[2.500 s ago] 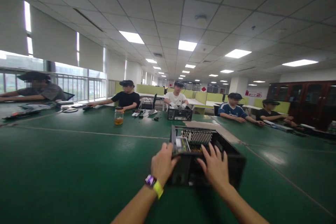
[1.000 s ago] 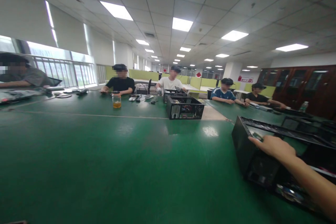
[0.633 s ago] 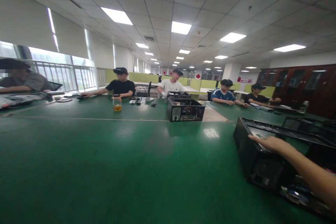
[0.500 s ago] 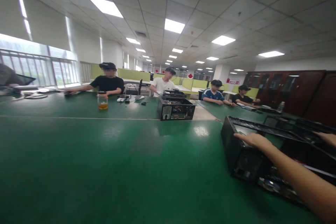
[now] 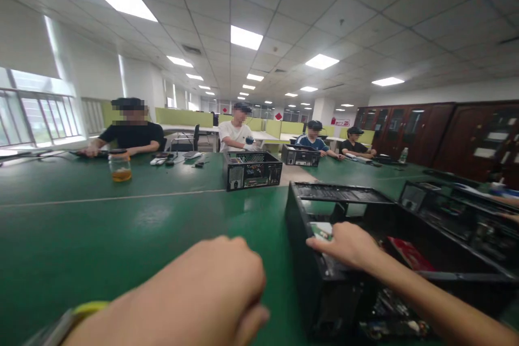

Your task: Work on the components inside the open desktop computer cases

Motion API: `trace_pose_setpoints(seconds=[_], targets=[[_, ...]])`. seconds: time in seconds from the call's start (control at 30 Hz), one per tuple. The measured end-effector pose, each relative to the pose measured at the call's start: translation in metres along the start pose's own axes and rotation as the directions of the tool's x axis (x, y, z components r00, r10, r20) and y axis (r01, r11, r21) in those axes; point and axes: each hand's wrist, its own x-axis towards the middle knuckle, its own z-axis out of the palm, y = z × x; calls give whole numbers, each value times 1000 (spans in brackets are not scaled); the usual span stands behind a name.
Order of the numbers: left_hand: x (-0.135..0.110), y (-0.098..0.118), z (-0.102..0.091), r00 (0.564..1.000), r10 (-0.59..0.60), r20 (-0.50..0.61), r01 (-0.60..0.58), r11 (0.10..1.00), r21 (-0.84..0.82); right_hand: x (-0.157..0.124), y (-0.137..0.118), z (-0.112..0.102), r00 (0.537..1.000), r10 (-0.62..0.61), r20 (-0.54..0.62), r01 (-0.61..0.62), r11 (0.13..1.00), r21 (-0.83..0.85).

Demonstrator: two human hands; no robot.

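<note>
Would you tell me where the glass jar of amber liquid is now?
In the head view the jar stands left on the green table, before the person in black, left of an open computer case.

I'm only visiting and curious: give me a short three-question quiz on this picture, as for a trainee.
1. True or false: the right hand rests on the rim of the open black metal computer case.
2. What is in the clear glass jar on the green table? A amber liquid; B screws; C nothing.
3. Fill in: the left hand has a ___ wristband.
Key: 1 true; 2 A; 3 yellow.
</note>
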Motion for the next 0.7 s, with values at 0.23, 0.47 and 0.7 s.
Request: trace_pose_setpoints(seconds=[0.23, 0.47, 0.7], targets=[[166, 13, -34, 997, -46, -69, 41, 997, -72, -72, -94, -3, 792, -601, 104, 563, 786, 256], [168, -17, 57, 972, -90, -217, 117, 986, 118, 25, -92, 14, 705, -684, 190, 693, 720, 20], [144, -7, 59, 952, -30, 304, -39, 975, 221, 53, -70, 51, 705, -625, 334, 682, 727, -79]])
